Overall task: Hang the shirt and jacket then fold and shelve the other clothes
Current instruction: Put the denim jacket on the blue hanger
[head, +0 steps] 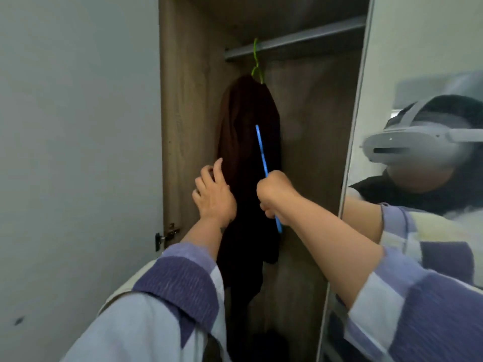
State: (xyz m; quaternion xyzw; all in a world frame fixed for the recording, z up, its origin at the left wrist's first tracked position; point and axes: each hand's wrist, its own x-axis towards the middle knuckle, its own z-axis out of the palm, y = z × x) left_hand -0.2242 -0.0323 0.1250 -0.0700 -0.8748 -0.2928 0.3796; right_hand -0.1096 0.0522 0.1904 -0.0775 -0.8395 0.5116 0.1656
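Note:
A dark brown garment [248, 121] hangs on a green hanger [257, 66] hooked over the grey wardrobe rail [300, 37]. My left hand [214, 194] rests against the garment's left edge, fingers spread and holding nothing. My right hand [274, 194] is closed around a blue hanger [262, 152], seen edge-on, just in front of the garment's right side. The blue hanger carries no clothing that I can see.
The wardrobe's wooden left wall [188, 113] stands close beside the garment. A mirrored door [418, 152] is open on the right and reflects a person with a headset. A pale door with a hinge [167, 235] lies at the left. Dark clothing [269, 343] sits at the bottom.

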